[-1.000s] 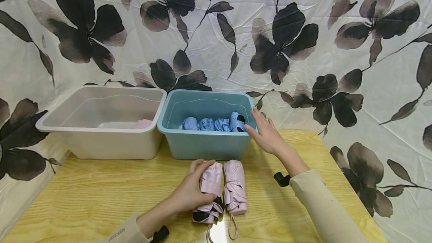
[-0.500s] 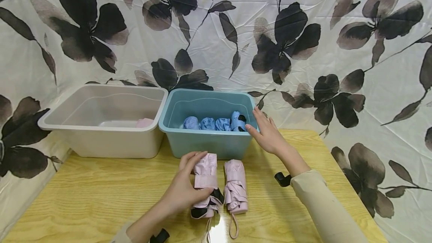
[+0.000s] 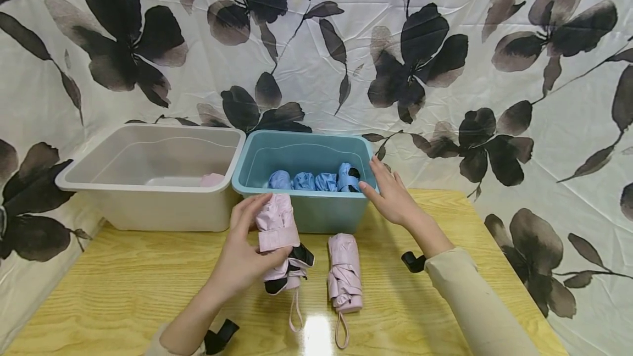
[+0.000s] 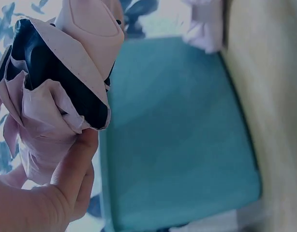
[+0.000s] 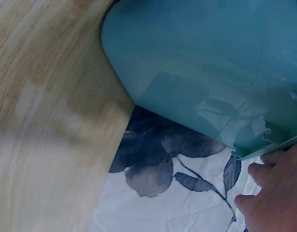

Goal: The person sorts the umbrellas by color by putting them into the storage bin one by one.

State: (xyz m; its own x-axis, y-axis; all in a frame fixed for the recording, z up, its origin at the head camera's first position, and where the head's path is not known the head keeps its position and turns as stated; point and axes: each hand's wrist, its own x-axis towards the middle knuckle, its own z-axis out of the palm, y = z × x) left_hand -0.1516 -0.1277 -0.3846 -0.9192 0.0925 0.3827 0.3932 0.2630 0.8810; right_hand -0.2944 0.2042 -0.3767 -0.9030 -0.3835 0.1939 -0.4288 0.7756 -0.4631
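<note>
In the head view my left hand (image 3: 242, 251) grips a folded pink umbrella (image 3: 277, 229) with black lining showing, its wrist loop hanging down. The umbrella is raised in front of the blue bin (image 3: 306, 213). Up close in the left wrist view, my thumb and fingers hold the umbrella (image 4: 51, 125) round its cloth. A second pink umbrella (image 3: 344, 273) lies on the table in front of the bin. My right hand (image 3: 393, 194), fingers straight, touches the bin's right rim. Several rolled blue umbrellas (image 3: 304, 181) stand inside that bin, their lower parts hidden.
Left of the blue bin stands a light grey bin (image 3: 158, 207), with something pink (image 3: 211, 180) partly visible inside. Both bins sit at the back of the wooden table (image 3: 148, 284). A floral curtain (image 3: 336, 81) hangs behind them.
My left hand has lifted the pink umbrella off the table and carried it up and to the left, away from the other pink one. The right hand stays at the rim.
</note>
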